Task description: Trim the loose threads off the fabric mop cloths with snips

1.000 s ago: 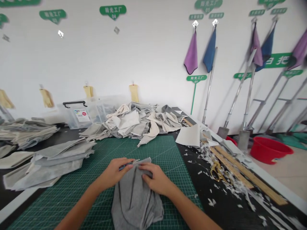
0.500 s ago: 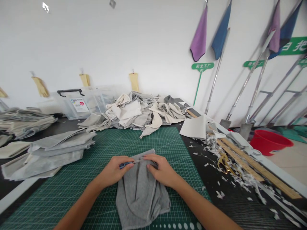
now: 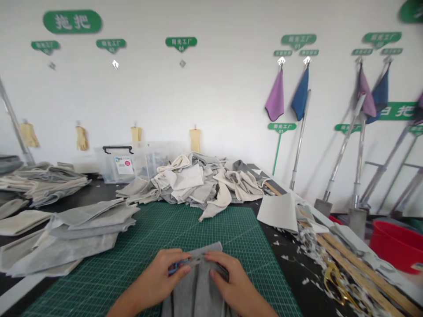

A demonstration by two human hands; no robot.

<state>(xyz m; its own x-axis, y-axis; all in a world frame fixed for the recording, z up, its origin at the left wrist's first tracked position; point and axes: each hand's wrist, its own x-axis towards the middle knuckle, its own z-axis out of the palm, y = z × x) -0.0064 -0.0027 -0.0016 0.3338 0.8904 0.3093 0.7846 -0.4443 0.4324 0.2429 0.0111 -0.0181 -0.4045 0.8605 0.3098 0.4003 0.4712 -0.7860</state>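
Observation:
A grey cloth piece [image 3: 194, 290] lies on the green cutting mat [image 3: 155, 233], its lower part cut off by the bottom of the view. My left hand [image 3: 165, 273] is closed on a small blue-handled tool [image 3: 178, 265], whose metal end meets the cloth's upper part. My right hand [image 3: 231, 275] pinches the same cloth just to the right of the tool's tip. A dark edge shows beneath my right fingers; I cannot make out what it is.
Behind the mat sits a heap of grey and cream cloths [image 3: 188, 180], beside a clear bin [image 3: 115, 165]. Stacked cloths [image 3: 89, 224] lie left. At right are gold scissors [image 3: 337, 281], wooden strips [image 3: 358, 264], scraps and a red bucket [image 3: 396, 246].
The view has tilted upward, so more wall signs show and the hands and table sit lower. Both hands keep their hold on the tool and cloth.

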